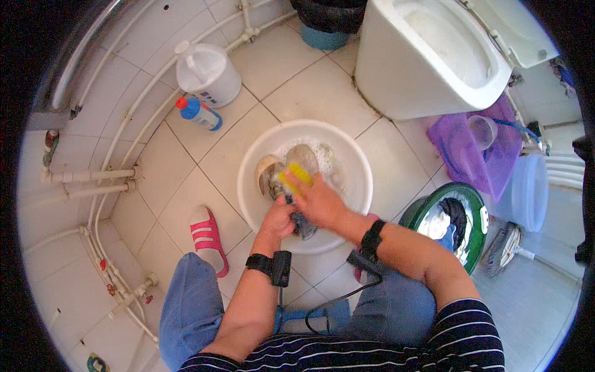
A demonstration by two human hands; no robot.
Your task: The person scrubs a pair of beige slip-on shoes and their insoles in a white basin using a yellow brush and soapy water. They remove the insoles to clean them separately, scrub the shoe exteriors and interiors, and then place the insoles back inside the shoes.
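On the tiled floor between my feet stands a round white plastic basin (248, 209) with suds in it. A dark, wet shoe (304, 228) lies across its near part, and my left hand (280, 216) grips it. Pressed onto the shoe by my right hand (320, 200) is a yellow scrubbing brush or sponge (296, 176); which of the two I cannot tell. Beyond the hands a second shoe (303, 157) rests sole up in the foam. A beige rounded piece (266, 169), perhaps part of a shoe, shows at the left inside the basin.
A white plastic jug (209, 74) and a blue bottle with a red cap (200, 114) stand at upper left. The toilet (409, 69) is at upper right. On the right are a purple plastic container (488, 158), a green basin of laundry (481, 232) and a floor brush (504, 251).
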